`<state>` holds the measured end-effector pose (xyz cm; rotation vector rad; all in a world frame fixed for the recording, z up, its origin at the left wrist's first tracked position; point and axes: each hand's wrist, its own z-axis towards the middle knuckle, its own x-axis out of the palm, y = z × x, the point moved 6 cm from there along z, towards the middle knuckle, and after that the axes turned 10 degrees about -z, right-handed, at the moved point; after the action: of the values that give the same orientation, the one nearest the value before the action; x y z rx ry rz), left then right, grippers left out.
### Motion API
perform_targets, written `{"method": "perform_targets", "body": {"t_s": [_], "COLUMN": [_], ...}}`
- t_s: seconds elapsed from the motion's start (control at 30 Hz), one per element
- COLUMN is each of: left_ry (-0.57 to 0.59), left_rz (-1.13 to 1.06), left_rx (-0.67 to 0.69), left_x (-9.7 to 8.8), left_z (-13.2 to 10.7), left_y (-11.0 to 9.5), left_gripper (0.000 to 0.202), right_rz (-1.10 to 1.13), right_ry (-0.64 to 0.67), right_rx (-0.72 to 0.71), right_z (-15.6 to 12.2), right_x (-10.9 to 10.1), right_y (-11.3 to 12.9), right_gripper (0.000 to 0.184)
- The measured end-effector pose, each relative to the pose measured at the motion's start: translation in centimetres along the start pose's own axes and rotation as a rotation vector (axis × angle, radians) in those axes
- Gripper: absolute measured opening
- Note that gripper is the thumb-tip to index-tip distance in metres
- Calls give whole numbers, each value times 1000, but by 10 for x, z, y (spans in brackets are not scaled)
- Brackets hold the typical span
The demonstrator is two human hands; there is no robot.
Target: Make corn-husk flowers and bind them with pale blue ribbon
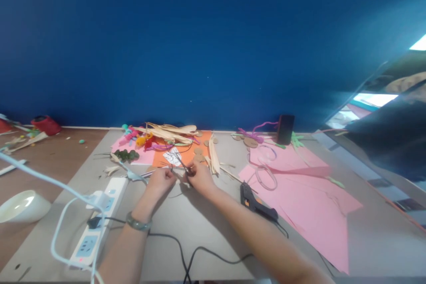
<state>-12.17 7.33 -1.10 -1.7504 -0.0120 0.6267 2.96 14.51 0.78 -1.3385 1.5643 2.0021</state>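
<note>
My right hand [202,179] is closed around the handles of small dark scissors [183,164], whose blades point up and to the left. Just beside it, my left hand [162,179] is pinched shut, with a bracelet on its wrist. Thin dark strands show around its fingertips, but what it pinches is too small to name. Both hands are close together over the grey table, in front of an orange sheet [190,159]. On that sheet lie a white label with writing [172,156], dried husk strips [169,133] and brown discs [199,155].
A black glue gun [256,204] rests right of my arms, by pink paper sheets [319,213]. On the left are a corded power strip [87,245] and a white bowl [25,207]. A dark phone-like block [285,129] leans against the blue wall [213,49].
</note>
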Motion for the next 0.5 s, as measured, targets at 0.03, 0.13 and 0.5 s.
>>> {"method": "perform_targets", "body": {"t_s": [0.03,0.13,0.5], "left_ry": [-5,-19,63], "left_rz": [-1,-17,-483], "left_rx": [0,-2,-58], "left_x": [-1,-2,11], "left_z": [0,2,-4], "left_y": [-1,-2,-8], "left_gripper": [10,11,35], "right_rz": [-11,-16,519], "right_ry": [-6,-23,-31], "right_rx": [-1,7,30], "right_z": [0,4,-2], "right_x": [2,9,-3], "right_y": [1,7,5], "right_gripper": [22,20,28]}}
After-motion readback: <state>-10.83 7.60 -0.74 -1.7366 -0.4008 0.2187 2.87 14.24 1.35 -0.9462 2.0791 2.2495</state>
